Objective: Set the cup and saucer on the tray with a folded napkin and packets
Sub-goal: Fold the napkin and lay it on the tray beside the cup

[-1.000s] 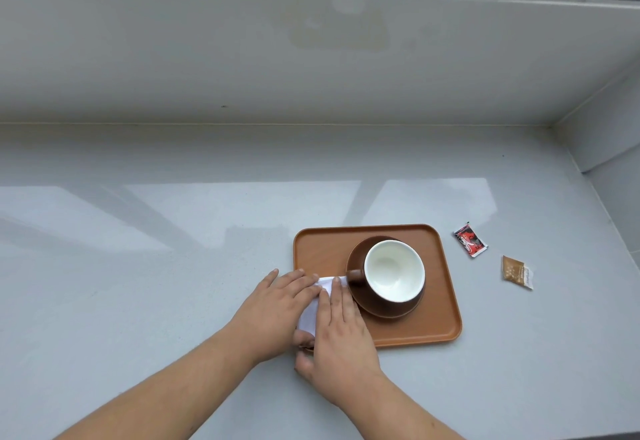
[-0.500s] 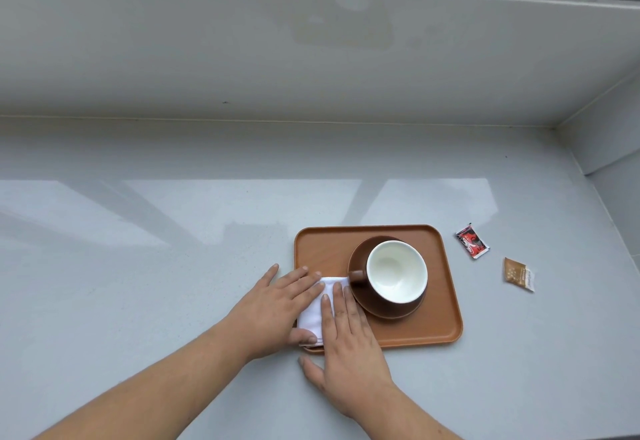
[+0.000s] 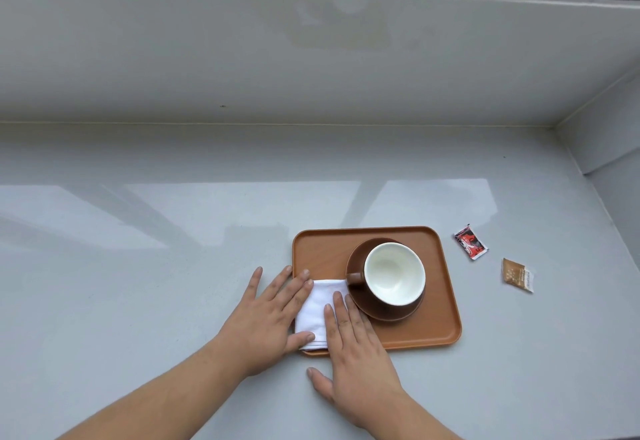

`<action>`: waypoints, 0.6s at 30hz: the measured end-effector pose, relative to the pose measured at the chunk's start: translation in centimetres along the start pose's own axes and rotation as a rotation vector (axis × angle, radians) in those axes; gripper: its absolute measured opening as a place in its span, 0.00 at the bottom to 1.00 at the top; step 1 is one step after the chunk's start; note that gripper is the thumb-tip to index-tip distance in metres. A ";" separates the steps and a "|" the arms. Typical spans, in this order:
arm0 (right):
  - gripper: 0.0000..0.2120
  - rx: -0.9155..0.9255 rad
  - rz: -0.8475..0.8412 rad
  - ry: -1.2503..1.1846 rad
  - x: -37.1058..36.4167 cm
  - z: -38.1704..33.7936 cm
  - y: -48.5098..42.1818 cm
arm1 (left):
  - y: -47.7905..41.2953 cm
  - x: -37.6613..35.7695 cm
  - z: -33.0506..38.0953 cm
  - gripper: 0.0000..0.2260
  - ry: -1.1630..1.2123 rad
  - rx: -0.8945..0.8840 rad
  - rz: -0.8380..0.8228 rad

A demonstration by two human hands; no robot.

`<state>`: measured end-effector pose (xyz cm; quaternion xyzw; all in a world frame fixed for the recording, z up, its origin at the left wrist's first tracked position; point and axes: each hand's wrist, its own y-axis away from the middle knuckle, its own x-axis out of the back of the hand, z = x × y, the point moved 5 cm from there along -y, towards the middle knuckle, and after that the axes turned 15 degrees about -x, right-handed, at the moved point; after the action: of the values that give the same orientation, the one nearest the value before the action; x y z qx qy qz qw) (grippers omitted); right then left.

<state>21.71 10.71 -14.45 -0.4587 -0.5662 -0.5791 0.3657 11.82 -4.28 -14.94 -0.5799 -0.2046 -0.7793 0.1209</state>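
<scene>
napkin (image 3: 317,315) on tray (image 3: 325,249) | left hand (image 3: 266,318), right hand (image 3: 360,346) flat, fingers spread, pressing it

The counter (image 3: 173,284) looks smooth, grey and glossy, mirroring pale window light. The tray (image 3: 322,252) has a matt, wood-grained brown finish. The cup (image 3: 394,275) is glazed, glossy white inside and brown outside, like its shiny saucer (image 3: 356,259). The napkin (image 3: 317,311) is soft white cloth. Two packets, red (image 3: 471,246) and tan (image 3: 517,275), look like crinkled foil or plastic.
</scene>
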 end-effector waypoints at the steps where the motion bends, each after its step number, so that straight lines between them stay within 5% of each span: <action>1: 0.47 0.000 0.002 -0.001 0.1 0.0 0.0 | 0.0 0.0 0.0 0.37 0.001 0.005 -0.005; 18: 0.45 0.105 0.069 -0.033 0.8 -0.1 0.5 | -0.1 -1.3 1.2 0.39 -0.025 0.081 0.026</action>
<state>21.93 10.60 -13.47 -0.4678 -0.5853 -0.5281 0.3996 13.22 -3.74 -15.92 -0.5868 -0.2301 -0.7613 0.1521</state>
